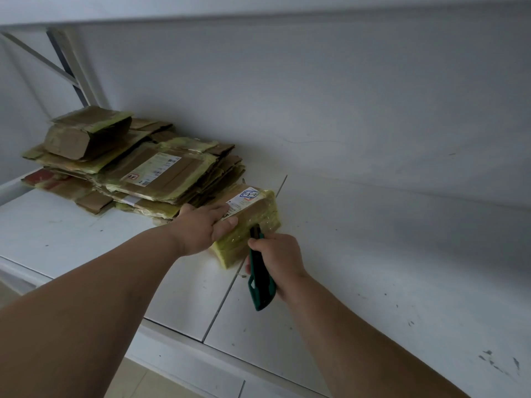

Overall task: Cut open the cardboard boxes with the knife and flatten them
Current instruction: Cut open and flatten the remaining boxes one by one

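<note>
Taped cardboard box (247, 222) sits mid-table (373, 254), just right of the flattened cardboard stack (135, 170) at the back-left corner; bare table surface runs from the box to the right edge and toward the front edge. Left hand (201, 228) grips the box's near-left end, fingers (227, 209) curled over its labelled top. Right hand (278, 262) is closed around the green knife (260, 282), tip touching the box's near side.

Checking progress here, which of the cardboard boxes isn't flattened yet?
The taped box under the left hand, with the knife at its end. The rest lie flattened in the stack.
</note>
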Motion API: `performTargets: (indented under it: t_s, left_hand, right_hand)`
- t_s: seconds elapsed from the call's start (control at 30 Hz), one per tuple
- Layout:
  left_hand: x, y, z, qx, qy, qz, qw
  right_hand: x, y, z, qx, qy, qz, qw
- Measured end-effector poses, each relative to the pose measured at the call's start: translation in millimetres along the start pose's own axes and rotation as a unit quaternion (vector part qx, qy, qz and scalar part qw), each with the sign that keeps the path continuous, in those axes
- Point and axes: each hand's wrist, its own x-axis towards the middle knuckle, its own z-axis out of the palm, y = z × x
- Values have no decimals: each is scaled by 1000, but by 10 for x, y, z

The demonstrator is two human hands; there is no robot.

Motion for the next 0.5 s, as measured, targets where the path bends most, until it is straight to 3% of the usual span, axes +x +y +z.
performTargets:
  t_s: [0.23,0.5]
  left_hand:
    - [-37,-59,-49,-24,5,11,1000]
    - [-77,-73,-60,-29,-13,2,1000]
  right_hand:
    - [-151,82,51,-68,-67,2,995]
    - [-148,54,78,-118,-77,-14,990]
